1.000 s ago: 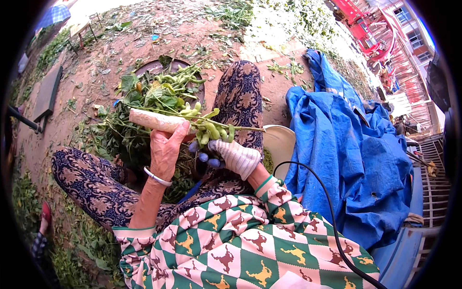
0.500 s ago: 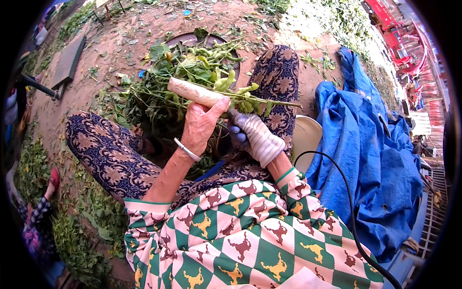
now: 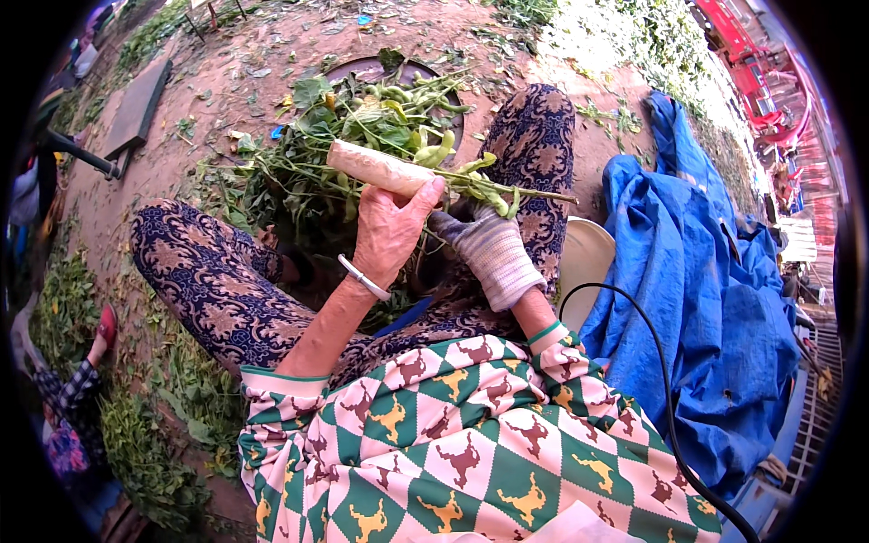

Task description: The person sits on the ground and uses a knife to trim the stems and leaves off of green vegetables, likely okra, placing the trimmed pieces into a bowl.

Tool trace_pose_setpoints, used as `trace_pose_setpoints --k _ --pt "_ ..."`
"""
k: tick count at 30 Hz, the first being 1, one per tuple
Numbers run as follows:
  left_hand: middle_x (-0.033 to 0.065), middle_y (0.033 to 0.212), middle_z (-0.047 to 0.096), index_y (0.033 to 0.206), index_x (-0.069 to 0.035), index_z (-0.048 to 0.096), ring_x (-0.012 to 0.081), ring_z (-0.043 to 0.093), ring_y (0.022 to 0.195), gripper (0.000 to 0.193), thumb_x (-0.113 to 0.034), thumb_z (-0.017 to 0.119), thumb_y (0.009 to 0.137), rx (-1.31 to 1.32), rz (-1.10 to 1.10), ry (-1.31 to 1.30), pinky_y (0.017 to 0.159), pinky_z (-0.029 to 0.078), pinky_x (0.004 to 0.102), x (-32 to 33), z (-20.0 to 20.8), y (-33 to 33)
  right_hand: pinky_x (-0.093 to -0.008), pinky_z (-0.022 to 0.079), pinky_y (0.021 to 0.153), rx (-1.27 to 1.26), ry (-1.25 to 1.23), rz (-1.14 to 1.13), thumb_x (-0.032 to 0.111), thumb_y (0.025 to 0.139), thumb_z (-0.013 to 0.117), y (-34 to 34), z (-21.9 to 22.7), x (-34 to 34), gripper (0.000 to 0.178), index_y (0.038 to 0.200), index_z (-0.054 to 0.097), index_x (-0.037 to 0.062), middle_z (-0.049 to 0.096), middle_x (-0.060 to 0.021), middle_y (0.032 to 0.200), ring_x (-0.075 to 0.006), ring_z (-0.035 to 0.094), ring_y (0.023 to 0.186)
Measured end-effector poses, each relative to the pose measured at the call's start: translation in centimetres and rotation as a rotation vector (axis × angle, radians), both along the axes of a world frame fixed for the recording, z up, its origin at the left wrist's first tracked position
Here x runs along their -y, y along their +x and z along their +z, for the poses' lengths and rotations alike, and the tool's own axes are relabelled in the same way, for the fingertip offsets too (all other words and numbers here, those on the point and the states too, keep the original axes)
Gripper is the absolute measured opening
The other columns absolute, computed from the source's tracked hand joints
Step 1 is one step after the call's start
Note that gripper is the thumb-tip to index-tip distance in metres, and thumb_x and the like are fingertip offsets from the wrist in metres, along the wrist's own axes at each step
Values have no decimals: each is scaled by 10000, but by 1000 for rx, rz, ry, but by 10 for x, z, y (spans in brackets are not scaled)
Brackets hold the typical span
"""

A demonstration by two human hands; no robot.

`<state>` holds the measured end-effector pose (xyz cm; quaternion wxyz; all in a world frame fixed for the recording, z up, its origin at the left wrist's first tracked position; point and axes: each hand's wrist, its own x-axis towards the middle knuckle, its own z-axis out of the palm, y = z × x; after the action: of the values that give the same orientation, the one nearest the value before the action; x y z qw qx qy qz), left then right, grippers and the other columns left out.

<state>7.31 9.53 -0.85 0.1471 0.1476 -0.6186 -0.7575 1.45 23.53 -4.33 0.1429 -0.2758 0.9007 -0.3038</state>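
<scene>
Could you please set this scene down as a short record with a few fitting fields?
setting: outdoors, bare earth strewn with leaves
left hand: bare, a bangle at the wrist, gripping a leafy stalk bundle by its pale wrapped end
right hand: in a knit glove, at the green pods on a stem
posture: seated, knees apart, patterned trousers
to the right: blue tarp, pale bowl beside it
cable: black cable curving over the tarp
</scene>
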Motion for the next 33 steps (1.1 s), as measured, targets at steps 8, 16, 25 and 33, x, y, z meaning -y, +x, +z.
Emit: trace_pose_setpoints --k 8,16,25,33 --pt "62 770 647 892 44 628 100 595 694 190 -113 674 796 -6 70 -336 635 468 243 -6 4 4 -384 480 655 -35 -74 -38 282 871 554 12 6 7 275 1040 596 70 636 -159 865 -346 605 803" --pt "52 748 659 891 27 618 93 592 660 140 -92 636 819 -76 -14 -369 612 468 234 -3 2 -5 -341 444 499 642 -201 -233 194 903 488 9 49 5 209 1017 578 42 587 -92 687 -230 564 560" --pt "60 798 665 935 24 617 84 607 737 164 -118 607 852 -14 -69 -164 662 485 210 11 3 2 -175 357 442 729 -493 -192 283 930 466 13 38 -2 282 1016 598 50 482 46 608 -38 428 487" --pt "67 806 660 922 25 620 106 618 753 163 -123 601 858 -20 -94 -48 701 504 233 14 3 1 -166 323 455 1149 -766 -156 289 893 553 7 36 -7 365 1182 510 71 511 32 802 -14 382 590"
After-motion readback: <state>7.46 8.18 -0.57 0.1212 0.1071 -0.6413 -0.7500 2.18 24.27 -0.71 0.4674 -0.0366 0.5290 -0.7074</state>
